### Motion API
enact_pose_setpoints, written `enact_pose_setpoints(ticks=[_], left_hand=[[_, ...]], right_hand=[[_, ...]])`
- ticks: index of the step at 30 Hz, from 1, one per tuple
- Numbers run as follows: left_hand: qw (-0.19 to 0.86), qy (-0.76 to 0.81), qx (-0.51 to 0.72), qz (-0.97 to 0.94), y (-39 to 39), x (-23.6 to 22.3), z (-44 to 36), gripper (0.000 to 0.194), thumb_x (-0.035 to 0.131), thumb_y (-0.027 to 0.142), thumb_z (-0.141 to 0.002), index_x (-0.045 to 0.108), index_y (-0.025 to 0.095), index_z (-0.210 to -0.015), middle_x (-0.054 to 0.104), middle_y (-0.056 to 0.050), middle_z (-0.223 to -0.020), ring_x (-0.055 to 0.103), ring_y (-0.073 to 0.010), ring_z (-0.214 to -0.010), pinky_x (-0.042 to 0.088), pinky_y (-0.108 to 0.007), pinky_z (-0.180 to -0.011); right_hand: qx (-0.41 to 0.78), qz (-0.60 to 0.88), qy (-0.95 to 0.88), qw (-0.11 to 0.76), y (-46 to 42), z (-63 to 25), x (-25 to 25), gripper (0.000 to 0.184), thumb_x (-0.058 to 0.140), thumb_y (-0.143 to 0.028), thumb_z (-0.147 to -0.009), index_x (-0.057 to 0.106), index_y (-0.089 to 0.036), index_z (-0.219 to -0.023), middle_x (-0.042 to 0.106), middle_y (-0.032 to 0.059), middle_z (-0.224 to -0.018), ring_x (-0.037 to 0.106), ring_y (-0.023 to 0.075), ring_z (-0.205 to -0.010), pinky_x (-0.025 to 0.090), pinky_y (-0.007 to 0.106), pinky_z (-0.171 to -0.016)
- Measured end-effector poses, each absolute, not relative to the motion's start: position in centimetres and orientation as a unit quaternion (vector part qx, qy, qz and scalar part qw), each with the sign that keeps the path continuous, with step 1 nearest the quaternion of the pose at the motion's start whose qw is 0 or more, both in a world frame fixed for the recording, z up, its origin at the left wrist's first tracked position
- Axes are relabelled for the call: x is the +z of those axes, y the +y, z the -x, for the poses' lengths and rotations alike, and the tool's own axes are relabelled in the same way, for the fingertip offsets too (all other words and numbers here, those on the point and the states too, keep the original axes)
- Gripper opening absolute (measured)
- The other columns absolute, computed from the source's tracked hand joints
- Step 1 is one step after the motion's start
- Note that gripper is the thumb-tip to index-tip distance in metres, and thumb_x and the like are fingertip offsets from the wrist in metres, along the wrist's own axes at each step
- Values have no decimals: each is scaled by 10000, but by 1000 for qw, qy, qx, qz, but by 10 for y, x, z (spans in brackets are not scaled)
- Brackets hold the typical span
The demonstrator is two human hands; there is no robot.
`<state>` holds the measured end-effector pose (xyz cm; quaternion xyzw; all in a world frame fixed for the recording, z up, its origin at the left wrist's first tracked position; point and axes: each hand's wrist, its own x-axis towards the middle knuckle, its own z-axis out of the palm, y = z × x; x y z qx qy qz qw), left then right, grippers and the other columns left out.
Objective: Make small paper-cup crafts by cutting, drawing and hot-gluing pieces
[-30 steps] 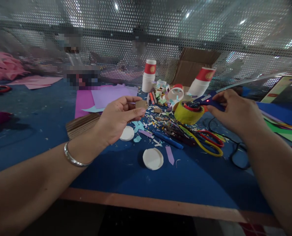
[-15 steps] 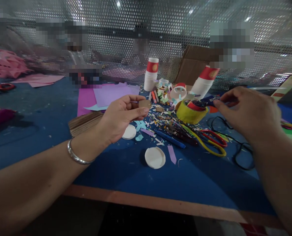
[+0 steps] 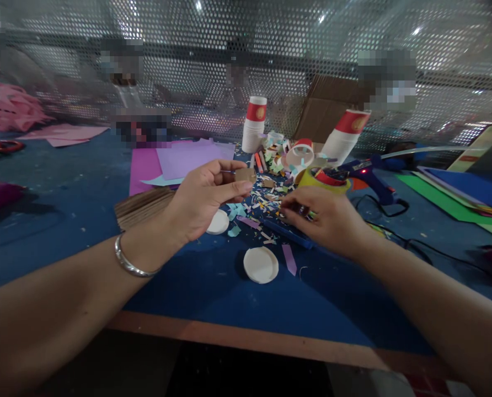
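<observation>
My left hand (image 3: 207,198) pinches a small piece of brown cardboard (image 3: 245,175) between thumb and fingers, raised above the table. My right hand (image 3: 329,220) reaches low over the paper scraps (image 3: 266,204), its fingers bent and the thumb a little apart, with nothing visible held. It covers most of the scissors and part of a blue pen (image 3: 285,232). Behind it, a blue hot glue gun (image 3: 368,175) with a lit red light leans by the yellow tape roll (image 3: 340,186). A shallow white paper disc (image 3: 261,264) lies in front, and another white disc (image 3: 218,222) is under my left wrist.
Stacked paper cups (image 3: 254,125) and a tilted cup stack (image 3: 345,138) stand at the back. Purple paper (image 3: 188,160) and corrugated cardboard strips (image 3: 142,208) lie left. Coloured sheets (image 3: 456,198) and a black cord (image 3: 420,245) are right. The table edge (image 3: 262,342) is near me.
My right hand has let go of the glue gun, leaving it by the tape roll, and moved left and down over the scraps. My left hand stays almost still with the cardboard piece.
</observation>
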<state>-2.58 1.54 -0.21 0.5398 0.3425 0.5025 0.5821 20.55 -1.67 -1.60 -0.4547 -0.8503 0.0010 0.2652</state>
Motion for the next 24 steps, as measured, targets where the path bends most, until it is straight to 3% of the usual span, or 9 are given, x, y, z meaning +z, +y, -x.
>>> enact_pose_setpoints(ticks=[11,24], left_hand=[[589,328,499,-545,14,-2,24,343,816,119,-689,682,139,-1004,706,-14,-834,636,-95,-711,511,-240,-678],[587,331,497,-546,15,-3,23,363,821,116,-680,666,139,-1007,696,-8,-820,637,-99,-706,509,-239,-674]], right_hand=[[-44,408,-895,173,-11,-169,-35,189,548,-331,-944,682,-199,-927,681,127,-962,587,298,-931,507,466,-827],[-41,403,-888,218,-10,-169,-37,223,477,-240,-950,678,-200,-862,682,123,-911,607,280,-901,520,451,-821]])
